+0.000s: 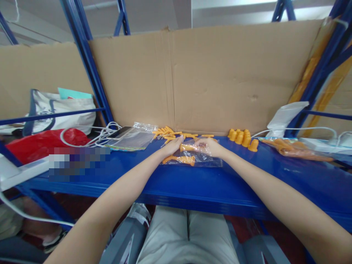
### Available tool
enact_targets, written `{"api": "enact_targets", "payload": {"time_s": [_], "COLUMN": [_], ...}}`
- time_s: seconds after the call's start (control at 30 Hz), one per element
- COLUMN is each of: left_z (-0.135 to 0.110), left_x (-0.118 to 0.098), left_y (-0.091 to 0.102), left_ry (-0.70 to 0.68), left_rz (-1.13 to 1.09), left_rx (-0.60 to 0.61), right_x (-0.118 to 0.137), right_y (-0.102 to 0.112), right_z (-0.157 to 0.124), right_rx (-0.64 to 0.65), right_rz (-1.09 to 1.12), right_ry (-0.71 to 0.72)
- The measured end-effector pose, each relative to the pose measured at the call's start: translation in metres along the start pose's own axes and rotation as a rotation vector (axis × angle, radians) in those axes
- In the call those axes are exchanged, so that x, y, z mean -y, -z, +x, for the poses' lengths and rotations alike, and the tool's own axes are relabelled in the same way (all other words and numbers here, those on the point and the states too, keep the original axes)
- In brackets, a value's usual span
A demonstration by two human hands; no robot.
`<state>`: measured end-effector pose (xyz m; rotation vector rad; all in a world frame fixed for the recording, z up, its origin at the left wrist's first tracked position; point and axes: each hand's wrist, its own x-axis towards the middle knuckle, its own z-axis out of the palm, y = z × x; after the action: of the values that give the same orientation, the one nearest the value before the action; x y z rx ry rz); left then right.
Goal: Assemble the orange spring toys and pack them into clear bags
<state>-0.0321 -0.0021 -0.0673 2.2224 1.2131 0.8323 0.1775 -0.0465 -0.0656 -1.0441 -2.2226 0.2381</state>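
Both hands meet over the blue shelf at a clear plastic bag (211, 162) with ribbed orange plastic pieces in or under it. My left hand (173, 146) closes on the bag's left side, beside an orange cup-like piece (187, 147). From the right, my right hand (208, 145) pinches the film with bent fingers, near the other end of that piece. Closer to me lies a longer orange piece (178, 160) with a flared end. Glare on the film hides which pieces are inside. Behind the hands is a pile of orange sticks with small chains (167, 131).
Orange cups (239, 137) stand in rows to the right, before a bag of orange parts (294, 148). Left are flat clear bags (132, 139), a phone (121, 132), white cables (107, 128) and a red bag (49, 143). Cardboard (220, 80) walls the back.
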Motion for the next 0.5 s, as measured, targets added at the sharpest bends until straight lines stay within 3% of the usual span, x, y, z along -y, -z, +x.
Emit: {"api": "enact_targets", "payload": {"time_s": [0.17,0.5], "left_z": [0.0,0.004], "left_x": [-0.001,0.006], "left_y": [0.001,-0.003], "left_ry": [0.004,-0.042], "left_rz": [-0.037,-0.002], "left_rx": [-0.016,-0.051], "right_x": [0.007,0.031], "right_y": [0.001,0.006], "right_z": [0.001,-0.005], "right_rx": [0.03,-0.008], "right_rz": [0.048,-0.46], "right_ry": [-0.049,-0.04]}}
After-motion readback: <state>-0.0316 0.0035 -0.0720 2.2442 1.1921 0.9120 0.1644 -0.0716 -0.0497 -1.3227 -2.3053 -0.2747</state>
